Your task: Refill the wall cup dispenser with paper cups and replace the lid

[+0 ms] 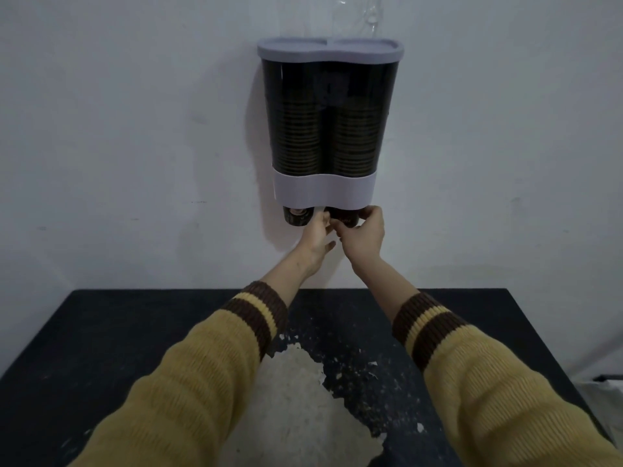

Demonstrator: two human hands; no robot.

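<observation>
Head view looks straight at a pale wall where the cup dispenser (329,123) hangs, a double-barrelled thing with a dark see-through body and a grey band across its lower part. Its grey lid (329,48) sits on top, closed over both columns. Inside, two stacks of dark paper cups (296,139) stand side by side, filling the lower two thirds or so of each barrel. Below the grey band the bottom cup of each stack pokes out: the left cup (294,217) hangs free, and the right cup (345,219) is where both hands have met.

The left hand (315,239) reaches up from below, its fingers (322,219) pressed together against the left side of that right cup, between the two outlets. The right hand (362,235) cups the same cup from the other side, its fingers (371,212) curled round the front and right of it, pinching it just under the band. Whether the cup is moving I cannot tell.

Both arms wear mustard knitted sleeves (209,382) with brown striped cuffs. Under them runs a dark bench (101,332) pushed against the wall, its surface worn through to a rough whitish patch (300,399) in the middle, with pale flecks scattered around it.
</observation>
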